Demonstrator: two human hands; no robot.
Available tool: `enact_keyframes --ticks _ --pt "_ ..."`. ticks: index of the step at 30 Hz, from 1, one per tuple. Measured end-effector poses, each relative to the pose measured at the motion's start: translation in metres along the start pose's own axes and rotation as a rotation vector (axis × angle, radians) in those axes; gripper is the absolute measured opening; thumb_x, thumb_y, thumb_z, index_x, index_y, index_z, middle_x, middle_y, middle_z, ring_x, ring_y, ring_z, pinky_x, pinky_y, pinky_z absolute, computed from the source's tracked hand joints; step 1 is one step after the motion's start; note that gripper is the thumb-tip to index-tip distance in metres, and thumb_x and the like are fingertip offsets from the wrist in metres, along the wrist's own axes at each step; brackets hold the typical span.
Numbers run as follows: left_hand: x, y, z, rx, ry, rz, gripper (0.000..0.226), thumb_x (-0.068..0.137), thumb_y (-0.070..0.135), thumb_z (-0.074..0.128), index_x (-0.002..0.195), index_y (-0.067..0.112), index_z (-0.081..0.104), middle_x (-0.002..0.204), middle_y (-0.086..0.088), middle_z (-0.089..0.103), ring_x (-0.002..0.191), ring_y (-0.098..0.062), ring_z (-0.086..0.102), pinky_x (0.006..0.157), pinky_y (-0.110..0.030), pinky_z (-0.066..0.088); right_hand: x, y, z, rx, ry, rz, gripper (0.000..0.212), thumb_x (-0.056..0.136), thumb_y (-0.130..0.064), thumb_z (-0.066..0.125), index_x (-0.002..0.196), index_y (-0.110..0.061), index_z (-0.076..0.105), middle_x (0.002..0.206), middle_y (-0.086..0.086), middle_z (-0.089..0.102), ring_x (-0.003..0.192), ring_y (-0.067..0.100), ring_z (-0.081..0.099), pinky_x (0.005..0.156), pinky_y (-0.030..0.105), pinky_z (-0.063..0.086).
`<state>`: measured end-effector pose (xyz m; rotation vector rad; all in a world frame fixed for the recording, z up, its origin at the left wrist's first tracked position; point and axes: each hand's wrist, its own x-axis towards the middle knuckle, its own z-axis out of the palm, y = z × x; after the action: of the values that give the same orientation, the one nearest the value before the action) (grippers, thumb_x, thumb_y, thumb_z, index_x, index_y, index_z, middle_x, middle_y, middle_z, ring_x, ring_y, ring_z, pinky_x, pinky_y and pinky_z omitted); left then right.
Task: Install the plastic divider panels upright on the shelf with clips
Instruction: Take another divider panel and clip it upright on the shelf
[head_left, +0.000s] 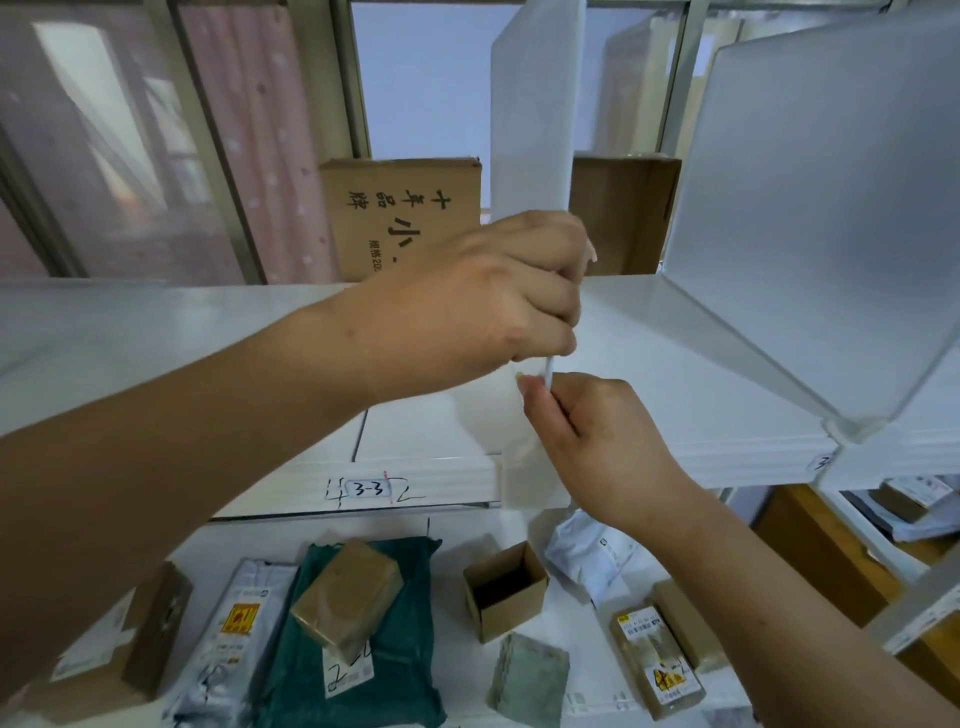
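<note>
A translucent white divider panel (532, 119) stands upright on the white shelf (182, 338), rising from my hands to the top of the view. My left hand (488, 296) is closed around the panel's front edge. Just below it, my right hand (597, 441) pinches the panel's lower front edge at the shelf's front lip, where a clear clip (530, 483) wraps over the lip. A second divider panel (821, 208) stands upright at the right, its front corner held by a clip (857, 428).
Two cardboard boxes (405, 218) sit at the back of the shelf. A label reading 3-3 (366, 489) is on the front lip. On the shelf below lie several parcels: a green bag (358, 634), an open small box (506, 590), wrapped packets.
</note>
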<state>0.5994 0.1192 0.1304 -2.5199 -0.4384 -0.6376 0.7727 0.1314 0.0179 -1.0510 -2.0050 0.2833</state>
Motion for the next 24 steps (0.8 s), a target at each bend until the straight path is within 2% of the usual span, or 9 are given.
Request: enact_keyframes --ticks 1,4,7,9,12,15,16,20,24 --pt "-0.001 0.001 0.002 0.026 -0.042 0.031 0.018 0.100 -0.002 0.064 0.091 0.002 0.079 0.094 -0.014 0.075 0.102 -0.026 0.065 0.097 -0.043 0.051 0.001 0.000 -0.002 0.011 -0.024 -0.004 0.055 0.106 -0.039 0.042 0.055 -0.026 0.027 0.046 -0.007 0.030 0.043 0.013 0.028 0.048 0.032 0.028" --pt "-0.008 0.005 0.008 0.074 -0.144 0.097 0.020 0.104 -0.002 0.062 0.098 0.002 0.080 0.092 -0.008 0.075 0.106 -0.033 0.067 0.100 -0.051 0.053 0.001 0.006 -0.008 0.064 -0.120 -0.055 0.052 0.105 -0.039 0.045 0.058 -0.022 0.033 0.050 -0.002 0.034 0.046 0.017 0.032 0.048 0.030 0.029" --pt "-0.010 0.010 0.018 0.186 -0.177 0.072 0.021 0.103 -0.002 0.062 0.095 0.005 0.080 0.088 -0.006 0.074 0.103 -0.032 0.066 0.102 -0.049 0.051 -0.010 0.022 -0.015 0.060 -0.175 -0.085 0.037 0.101 -0.039 0.063 0.073 -0.016 0.052 0.063 -0.005 0.049 0.062 0.016 0.046 0.056 0.020 0.036" --pt "-0.012 0.011 0.021 0.214 -0.177 0.076 0.019 0.102 -0.002 0.063 0.095 0.005 0.080 0.087 -0.006 0.073 0.101 -0.033 0.066 0.102 -0.049 0.051 -0.017 0.031 -0.022 0.085 -0.169 -0.053 0.027 0.091 -0.042 0.076 0.083 -0.021 0.059 0.075 -0.010 0.056 0.074 0.011 0.053 0.065 0.018 0.044" --pt "-0.013 0.012 0.025 0.272 -0.179 0.099 0.016 0.100 -0.006 0.065 0.097 0.002 0.079 0.089 -0.009 0.073 0.101 -0.034 0.067 0.105 -0.050 0.052 -0.025 0.037 -0.027 0.116 -0.150 -0.065 0.020 0.085 -0.033 0.084 0.086 -0.030 0.064 0.084 -0.013 0.063 0.085 0.011 0.060 0.076 0.029 0.054" --pt "-0.017 0.014 0.027 0.399 -0.185 0.140 0.019 0.104 -0.006 0.062 0.099 0.003 0.078 0.095 -0.010 0.073 0.103 -0.032 0.067 0.122 -0.048 0.042 -0.030 0.037 -0.026 0.183 -0.094 -0.026 0.012 0.085 -0.033 0.084 0.087 -0.032 0.071 0.085 -0.013 0.068 0.086 0.010 0.066 0.080 0.034 0.058" --pt "-0.019 0.015 0.027 0.450 -0.199 0.146 0.021 0.105 -0.005 0.061 0.100 0.006 0.078 0.099 -0.009 0.074 0.108 -0.032 0.067 0.125 -0.047 0.038 -0.032 0.037 -0.026 0.181 -0.082 -0.016 0.011 0.085 -0.035 0.083 0.089 -0.032 0.073 0.086 -0.014 0.070 0.087 0.010 0.067 0.081 0.032 0.058" --pt "-0.025 0.021 0.027 0.577 -0.290 0.117 0.025 0.109 0.002 0.055 0.109 0.017 0.074 0.117 -0.003 0.072 0.127 -0.028 0.061 0.133 -0.045 0.022 -0.040 0.037 -0.023 0.134 -0.051 -0.043 0.015 0.084 -0.038 0.083 0.096 -0.035 0.076 0.091 -0.021 0.070 0.094 0.003 0.065 0.081 0.008 0.048" --pt "-0.025 0.020 0.024 0.627 -0.309 0.131 0.035 0.109 -0.005 0.046 0.107 0.018 0.072 0.109 0.000 0.070 0.120 -0.025 0.062 0.132 -0.042 0.025 -0.037 0.037 -0.025 0.141 -0.054 -0.034 0.014 0.082 -0.035 0.086 0.093 -0.035 0.078 0.088 -0.020 0.071 0.091 0.003 0.066 0.080 0.008 0.049"
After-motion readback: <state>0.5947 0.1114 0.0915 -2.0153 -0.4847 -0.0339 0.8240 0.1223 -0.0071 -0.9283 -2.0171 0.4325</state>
